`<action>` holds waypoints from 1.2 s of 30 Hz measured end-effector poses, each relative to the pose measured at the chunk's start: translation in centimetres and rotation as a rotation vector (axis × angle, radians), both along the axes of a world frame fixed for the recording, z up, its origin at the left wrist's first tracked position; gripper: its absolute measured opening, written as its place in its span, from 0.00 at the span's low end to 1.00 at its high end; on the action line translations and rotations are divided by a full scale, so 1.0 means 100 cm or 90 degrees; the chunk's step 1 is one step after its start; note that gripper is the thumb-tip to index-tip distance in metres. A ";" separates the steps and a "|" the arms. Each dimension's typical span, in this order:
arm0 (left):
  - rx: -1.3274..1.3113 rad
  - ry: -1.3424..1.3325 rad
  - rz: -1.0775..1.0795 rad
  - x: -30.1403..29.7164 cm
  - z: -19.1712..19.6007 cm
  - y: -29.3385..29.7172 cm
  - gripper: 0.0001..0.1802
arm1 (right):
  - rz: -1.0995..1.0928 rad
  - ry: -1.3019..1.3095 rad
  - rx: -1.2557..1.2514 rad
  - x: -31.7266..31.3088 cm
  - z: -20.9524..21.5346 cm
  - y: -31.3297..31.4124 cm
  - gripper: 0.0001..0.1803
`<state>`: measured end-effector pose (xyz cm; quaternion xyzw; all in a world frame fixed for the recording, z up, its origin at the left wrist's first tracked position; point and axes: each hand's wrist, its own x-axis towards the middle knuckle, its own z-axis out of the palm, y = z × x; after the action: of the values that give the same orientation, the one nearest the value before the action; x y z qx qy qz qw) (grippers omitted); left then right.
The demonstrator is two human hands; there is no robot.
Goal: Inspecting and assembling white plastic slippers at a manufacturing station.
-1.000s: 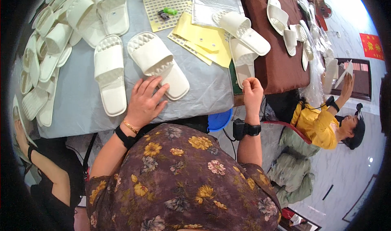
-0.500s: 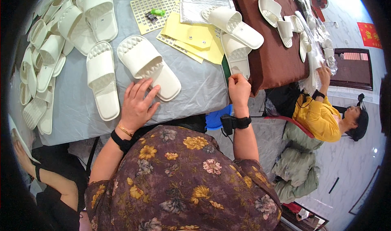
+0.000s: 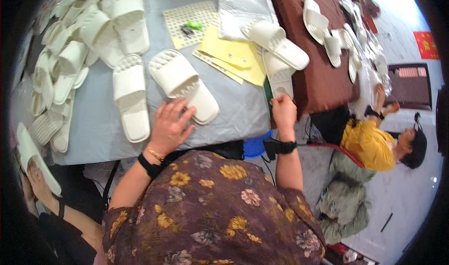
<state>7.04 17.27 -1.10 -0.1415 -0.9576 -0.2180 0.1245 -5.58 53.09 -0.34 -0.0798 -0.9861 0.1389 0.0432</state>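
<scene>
Left hand (image 3: 172, 123), loosely spread and empty, reaches the slide slipper (image 3: 180, 82) ahead. Right hand (image 3: 283, 107), bunched, meets another slide's (image 3: 282, 82) heel; grip unclear.

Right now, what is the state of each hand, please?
Left hand: open, fingers spread at the edge of a white, wide-strapped slipper.
Right hand: fingers closed at the heel of another white slipper; whether it grips anything cannot be told.

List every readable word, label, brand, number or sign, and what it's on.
None I can quote.
Pale sticker sheet: rows of tiny marks, too small.
Yellow sheet: small sticker, too small.
Insole of upper-left white slipper: tiny dark mark, unreadable.
Red wall sign: yellow characters, blurred.
White slipper at left hand: no print visible.
</scene>
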 end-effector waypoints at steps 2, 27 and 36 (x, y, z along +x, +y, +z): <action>0.029 -0.005 -0.026 -0.001 -0.004 0.001 0.31 | -0.017 -0.033 -0.053 -0.002 0.007 0.003 0.13; 0.052 0.010 -0.019 0.001 -0.004 0.000 0.32 | 0.276 0.116 -0.109 -0.096 -0.001 -0.131 0.08; 0.050 0.000 -0.015 0.002 -0.005 0.000 0.31 | 0.276 0.078 -0.083 -0.104 -0.012 -0.140 0.05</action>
<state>7.24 17.28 -1.64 -0.1479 -0.9465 -0.2570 0.1274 -15.94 39.07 -1.56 0.1402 -0.9647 0.2129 0.0666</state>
